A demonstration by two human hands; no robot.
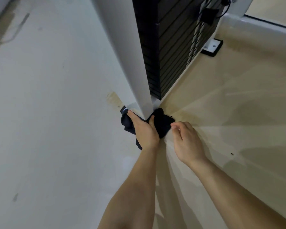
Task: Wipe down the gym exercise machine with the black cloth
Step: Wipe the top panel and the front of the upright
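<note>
The gym machine's white upright post (127, 63) runs down to the floor in the middle of the view, with its black weight stack (168, 52) behind it. A black cloth (162, 124) is wrapped around the foot of the post. My left hand (144, 129) presses the cloth against the post's base, fingers spread on either side of the corner. My right hand (185, 139) hovers just right of the cloth with fingers loosely curled, its fingertips next to the cloth's edge; no grip on the cloth shows.
A white wall (48, 96) fills the left side, close to the post. Beige floor (229, 104) spreads to the right. A white foot bracket (212, 47) and a white frame rail (254, 23) of the machine lie at the upper right.
</note>
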